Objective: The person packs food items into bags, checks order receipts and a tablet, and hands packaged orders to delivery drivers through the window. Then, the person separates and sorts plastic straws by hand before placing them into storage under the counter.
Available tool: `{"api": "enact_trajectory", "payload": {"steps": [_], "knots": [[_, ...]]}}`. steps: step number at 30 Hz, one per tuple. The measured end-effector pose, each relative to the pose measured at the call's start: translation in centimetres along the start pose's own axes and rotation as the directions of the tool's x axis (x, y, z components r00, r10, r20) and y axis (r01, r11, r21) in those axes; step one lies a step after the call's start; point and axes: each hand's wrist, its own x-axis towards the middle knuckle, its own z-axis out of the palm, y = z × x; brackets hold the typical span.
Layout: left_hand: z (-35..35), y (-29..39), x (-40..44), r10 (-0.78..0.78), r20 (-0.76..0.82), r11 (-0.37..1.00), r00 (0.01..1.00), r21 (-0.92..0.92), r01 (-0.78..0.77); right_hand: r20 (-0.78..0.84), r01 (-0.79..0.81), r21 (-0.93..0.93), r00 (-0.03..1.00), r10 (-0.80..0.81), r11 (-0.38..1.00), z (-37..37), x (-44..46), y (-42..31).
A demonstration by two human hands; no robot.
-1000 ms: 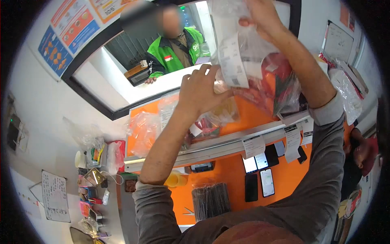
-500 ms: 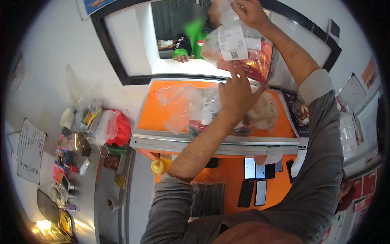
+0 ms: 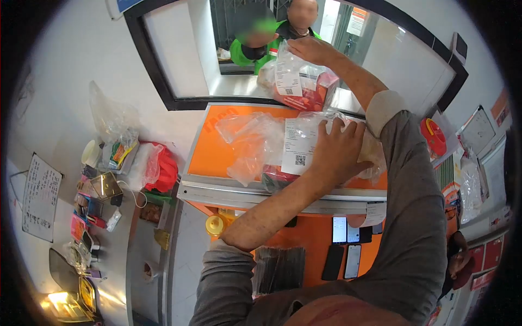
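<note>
My right hand point(image 3: 312, 50) reaches to the window and grips the top of a clear plastic bag point(image 3: 326, 84). Inside that bag is a red box, and a printed receipt point(image 3: 288, 73) hangs on its front. The bag is at the window opening; whether its base rests on the sill I cannot tell. Over a second clear plastic bag point(image 3: 250, 142) on the orange counter, my left hand point(image 3: 340, 148) has its fingers spread. This bag also carries a receipt point(image 3: 300, 144), with a red and dark package at its lower edge.
Two people in green point(image 3: 254, 41) stand beyond the window frame point(image 3: 157, 65). Several phones point(image 3: 352, 261) and a stack of dark flat items point(image 3: 278, 269) lie on the lower orange shelf, near a yellow bottle point(image 3: 215, 224). At left is a cluttered side counter point(image 3: 117, 255); another person point(image 3: 459, 261) is at right.
My right hand has carried the bag with the red box lower and leftward at the window. My left hand has moved away from it, down and right over the counter bag.
</note>
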Motion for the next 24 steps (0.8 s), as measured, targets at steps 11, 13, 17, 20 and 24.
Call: {"api": "enact_trajectory", "payload": {"steps": [11, 13, 17, 20, 24], "knots": [[2.1, -1.1, 4.7, -0.095, 0.176, 0.993, 0.98, -0.052, 0.106, 0.441, -0.546, 0.412, 0.82, 0.364, 0.73, -17.3, -17.1, -7.8], [2.6, -0.9, 6.2, -0.089, 0.224, 0.996, 0.971, 0.039, 0.082, 0.576, -0.608, 0.411, 0.751, 0.324, 0.679, -16.4, -23.1, -7.9], [4.0, 0.1, 10.4, -0.006, 0.286, 0.998, 0.958, 0.06, -0.012, 0.535, -0.739, 0.393, 0.668, 0.517, 0.547, -14.7, -26.5, -12.4], [5.8, 0.3, 12.4, 0.084, 0.225, 0.995, 0.971, -0.064, -0.071, 0.298, -0.651, 0.619, 0.713, 0.635, 0.44, -11.6, -29.2, -11.9], [5.8, 1.7, 15.1, -0.027, 0.154, 0.923, 0.988, -0.375, 0.083, 0.049, -0.564, 0.718, 0.624, 0.78, 0.407, -11.6, -30.6, -10.9]]}}
